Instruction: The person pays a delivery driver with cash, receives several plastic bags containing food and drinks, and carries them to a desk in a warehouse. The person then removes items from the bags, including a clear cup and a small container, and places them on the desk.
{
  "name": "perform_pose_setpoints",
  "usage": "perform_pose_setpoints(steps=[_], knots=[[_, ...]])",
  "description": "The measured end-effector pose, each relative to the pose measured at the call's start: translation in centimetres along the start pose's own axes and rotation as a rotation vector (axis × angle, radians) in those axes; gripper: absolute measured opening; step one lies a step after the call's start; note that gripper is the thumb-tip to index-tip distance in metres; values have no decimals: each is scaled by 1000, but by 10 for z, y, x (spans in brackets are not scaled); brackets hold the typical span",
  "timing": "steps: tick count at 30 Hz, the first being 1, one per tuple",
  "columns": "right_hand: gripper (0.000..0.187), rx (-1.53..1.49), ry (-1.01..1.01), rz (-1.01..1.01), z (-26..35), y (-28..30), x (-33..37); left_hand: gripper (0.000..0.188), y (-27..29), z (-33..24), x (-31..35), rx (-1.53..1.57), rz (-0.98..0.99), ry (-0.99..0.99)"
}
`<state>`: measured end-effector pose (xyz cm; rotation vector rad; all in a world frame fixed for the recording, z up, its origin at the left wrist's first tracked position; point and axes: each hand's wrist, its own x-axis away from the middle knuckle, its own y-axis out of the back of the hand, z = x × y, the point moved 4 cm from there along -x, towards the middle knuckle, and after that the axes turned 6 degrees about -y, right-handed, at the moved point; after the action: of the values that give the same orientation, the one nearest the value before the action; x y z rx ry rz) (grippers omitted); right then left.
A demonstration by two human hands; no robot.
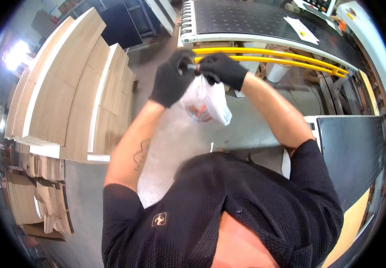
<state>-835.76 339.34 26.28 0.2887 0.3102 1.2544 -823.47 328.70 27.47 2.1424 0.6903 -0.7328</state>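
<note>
A white, semi-clear plastic bag (211, 102) with orange and blue print hangs bunched beneath my two hands. My left hand (173, 79), in a black glove, is closed at its gathered top. Black-gloved as well, my right hand (224, 71) has its fingers pinched close beside the left. Between the fingertips of both hands shows a small greyish piece with a reddish end (194, 67); its kind is too small to make out. The fingers hide most of the bag's neck.
Wood-grain panels (63, 96) stand stacked at left, with thinner boards (25, 198) lower down. Ahead is a machine with a black perforated bed (255, 20), a paper sheet (301, 29) and yellow rails (273, 57). A white bucket (277, 71) stands beneath; a black-topped table (351, 152) is at right.
</note>
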Motion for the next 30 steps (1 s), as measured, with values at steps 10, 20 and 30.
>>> perform_pose_setpoints(steps=[10,20,30], knots=[[24,62,-64,-247,-32,201,-254,31,-40,188,-275,38,36,-227],[24,55,-160,-334,-99,314,-414,35,-100,356,-432,-12,37,-256],[24,112,-206,-262,-170,387,-479,38,-156,427,-485,-59,94,-157]])
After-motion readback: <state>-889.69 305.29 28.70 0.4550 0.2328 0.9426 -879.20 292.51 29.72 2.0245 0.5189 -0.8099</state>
